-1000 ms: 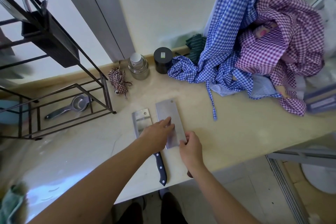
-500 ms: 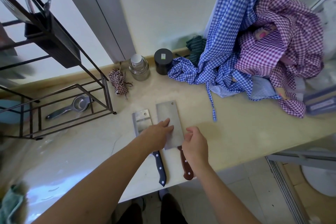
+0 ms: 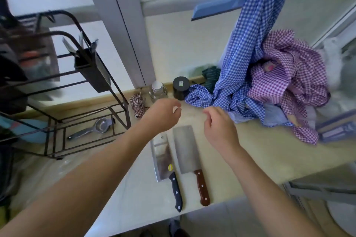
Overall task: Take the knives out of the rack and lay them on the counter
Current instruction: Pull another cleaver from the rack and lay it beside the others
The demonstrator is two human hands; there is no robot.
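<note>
Two cleavers lie flat side by side on the pale counter point(image 3: 260, 158), handles toward me. The left cleaver point(image 3: 162, 157) has a black handle and a yellow sticker. The right cleaver point(image 3: 186, 150) has a brown wooden handle. My left hand point(image 3: 163, 114) hovers above the blades' far ends, fingers loosely curled, holding nothing. My right hand point(image 3: 219, 127) floats just right of the brown-handled cleaver, also empty with fingers apart. The dark metal rack point(image 3: 86, 90) stands at the left, with a black holder point(image 3: 92, 69) on it that carries a few utensils.
A metal squeezer point(image 3: 92, 129) lies on the rack's bottom shelf. A glass jar point(image 3: 158, 90), a black tin point(image 3: 181, 87) and a small checked cloth bundle point(image 3: 137, 105) stand by the wall. Blue and purple checked cloths point(image 3: 269, 82) pile up at the right.
Both hands have lifted off the brown-handled cleaver and risen away from the counter. The cleaver now lies free beside the other. The camera has tilted up.
</note>
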